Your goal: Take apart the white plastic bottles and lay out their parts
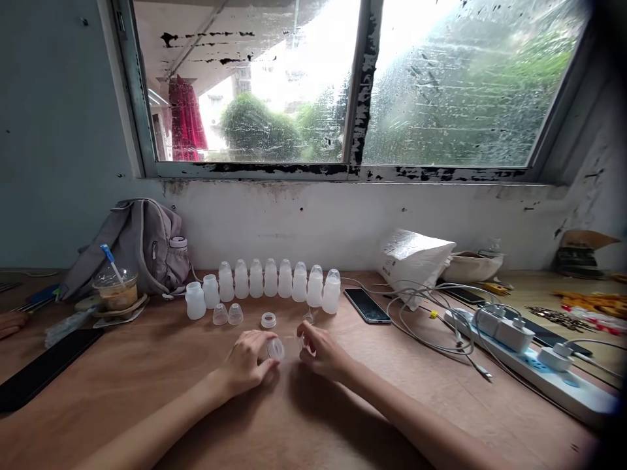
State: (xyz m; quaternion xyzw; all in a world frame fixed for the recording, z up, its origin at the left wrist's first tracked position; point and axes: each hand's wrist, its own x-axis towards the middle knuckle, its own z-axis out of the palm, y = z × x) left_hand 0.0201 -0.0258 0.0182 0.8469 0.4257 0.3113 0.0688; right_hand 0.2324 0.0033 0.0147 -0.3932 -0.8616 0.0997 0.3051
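My left hand (pixel 249 359) is closed around a translucent white bottle collar ring (pixel 275 348), its opening turned to the right. My right hand (pixel 321 351) has its fingers pinched together just right of the ring; a small clear piece seems to show at the fingertips, too faint to name. Another white collar ring (pixel 268 320) lies on the table ahead of my hands. Behind my right hand lies a small clear piece, perhaps a nipple (pixel 308 317). Two clear dome caps (pixel 228 314) stand in front of two uncapped milky baby bottles (pixel 195 301). Several capped baby bottles (pixel 270 279) continue the row rightward.
A phone (pixel 367 305), tangled white cables (pixel 416 326) and a power strip (pixel 533 362) occupy the right. At left are an iced drink cup (pixel 115 290), a grey backpack (pixel 142 248) and a black flat object (pixel 46 369). Another person's hand (pixel 12 322) rests at the far left.
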